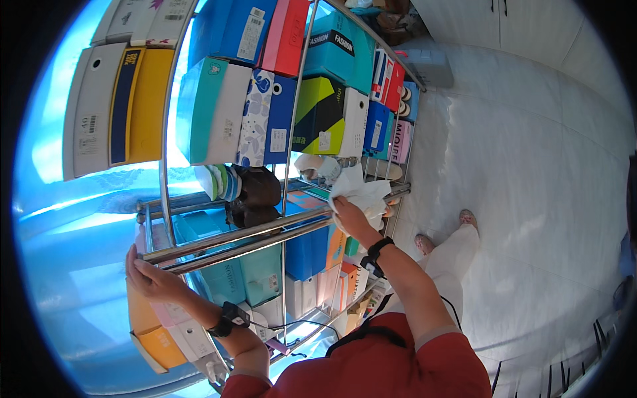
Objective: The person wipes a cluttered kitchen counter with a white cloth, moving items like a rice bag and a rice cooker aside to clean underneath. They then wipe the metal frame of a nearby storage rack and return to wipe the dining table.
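My right hand (352,219) holds a crumpled white cloth or tissue (366,191) against the metal uprights of a shoe rack, near its lower right part. The left hand (154,281) is at the far left end of two parallel chrome tubes (239,236), fingers bent around the outer upright side; whether it grips the metal is unclear. Between the hands the tubes run slantwise past shoe boxes. Dark brown shoes (256,194) and a pale shoe (318,168) rest on the rack just above the tubes.
Stacked shoe boxes, among them a yellow box (148,104) and a teal box (338,54), fill the rack. Blue translucent sheeting (64,278) hangs at the left. A grey plastic case (428,67) stands on the tiled floor (522,174). Cables run from both wrist devices.
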The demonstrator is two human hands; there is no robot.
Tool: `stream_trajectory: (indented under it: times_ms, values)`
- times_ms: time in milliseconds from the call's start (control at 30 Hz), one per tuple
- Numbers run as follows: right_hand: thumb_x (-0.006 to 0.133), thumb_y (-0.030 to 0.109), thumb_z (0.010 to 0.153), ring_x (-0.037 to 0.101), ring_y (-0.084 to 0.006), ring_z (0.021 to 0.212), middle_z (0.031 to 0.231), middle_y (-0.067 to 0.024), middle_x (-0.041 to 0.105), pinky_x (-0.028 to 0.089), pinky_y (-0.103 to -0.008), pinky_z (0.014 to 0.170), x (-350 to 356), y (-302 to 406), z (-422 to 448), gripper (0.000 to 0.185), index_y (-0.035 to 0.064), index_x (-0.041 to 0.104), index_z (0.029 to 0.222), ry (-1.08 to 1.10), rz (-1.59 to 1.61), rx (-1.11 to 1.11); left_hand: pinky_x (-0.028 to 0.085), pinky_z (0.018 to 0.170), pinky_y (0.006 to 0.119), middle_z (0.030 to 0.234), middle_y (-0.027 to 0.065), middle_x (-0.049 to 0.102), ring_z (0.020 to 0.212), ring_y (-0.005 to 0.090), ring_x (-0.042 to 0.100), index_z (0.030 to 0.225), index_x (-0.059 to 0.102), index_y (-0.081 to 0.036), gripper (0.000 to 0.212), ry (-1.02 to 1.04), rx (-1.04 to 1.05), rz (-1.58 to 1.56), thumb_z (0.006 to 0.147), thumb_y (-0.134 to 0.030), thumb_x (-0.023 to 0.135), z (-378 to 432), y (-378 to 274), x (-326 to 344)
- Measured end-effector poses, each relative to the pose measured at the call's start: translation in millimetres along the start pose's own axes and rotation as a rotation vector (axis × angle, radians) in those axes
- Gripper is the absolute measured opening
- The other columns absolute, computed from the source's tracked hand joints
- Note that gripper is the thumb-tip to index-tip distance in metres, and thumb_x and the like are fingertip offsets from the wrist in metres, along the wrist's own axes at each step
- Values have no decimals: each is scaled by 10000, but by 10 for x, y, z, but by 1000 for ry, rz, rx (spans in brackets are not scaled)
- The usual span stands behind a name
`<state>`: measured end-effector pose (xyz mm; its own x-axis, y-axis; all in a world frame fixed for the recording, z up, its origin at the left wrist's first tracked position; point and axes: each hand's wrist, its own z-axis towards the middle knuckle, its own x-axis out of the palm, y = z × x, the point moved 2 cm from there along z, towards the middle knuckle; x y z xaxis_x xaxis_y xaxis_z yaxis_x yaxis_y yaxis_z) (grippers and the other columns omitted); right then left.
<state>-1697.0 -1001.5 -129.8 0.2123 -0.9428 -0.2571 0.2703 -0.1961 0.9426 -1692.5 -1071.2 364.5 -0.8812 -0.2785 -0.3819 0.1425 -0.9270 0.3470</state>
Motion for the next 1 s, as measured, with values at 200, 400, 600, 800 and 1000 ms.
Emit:
stream_trajectory:
  times_ms: [200, 400, 600, 800, 1000]
  values:
    - [646, 93, 844, 586, -296, 1106, 1207, -118, 560, 531, -363, 905, -201, 701, 131, 424, 17, 548, 1249, -15, 304, -104, 549, 831, 348, 1083, 138, 704, 974, 253, 669, 1090, 728, -3, 329, 11, 27, 0, 1014, -158, 449, -49, 142, -27]
    - [629, 55, 853, 610, -330, 1054, 1238, -139, 530, 538, -389, 884, -103, 329, 24, 440, 33, 521, 1278, -133, 274, 66, 492, 925, 442, 1233, 160, 644, 1089, 314, 611, 1189, 676, -35, 317, -56, 207, 186, 988, -169, 470, -65, -193, -15]
    - [584, -3, 850, 579, -359, 1090, 1236, -149, 498, 522, -393, 902, -24, 625, -400, 429, 43, 520, 1272, -162, 444, 105, 321, 1088, 549, 1349, 149, 569, 1296, 320, 497, 1224, 659, -86, 343, 320, 480, -78, 908, -83, 527, -1131, -823, 158]
    - [578, 39, 848, 599, -319, 1057, 1212, -126, 512, 534, -377, 880, -2, 436, -384, 439, 67, 521, 1283, -120, 381, -11, 239, 1164, 540, 1326, 119, 580, 1276, 308, 511, 1211, 628, -92, 324, 801, 408, -81, 889, -84, 592, -1853, -1253, 593]
    - [582, 10, 833, 615, -316, 1035, 1205, -114, 517, 534, -388, 885, 124, -22, -514, 472, 90, 514, 1293, -182, 199, 3, 314, 1110, 530, 1148, 102, 614, 1133, 307, 560, 1147, 632, -84, 292, 902, 527, 25, 860, -134, 641, -2278, -1250, 820]
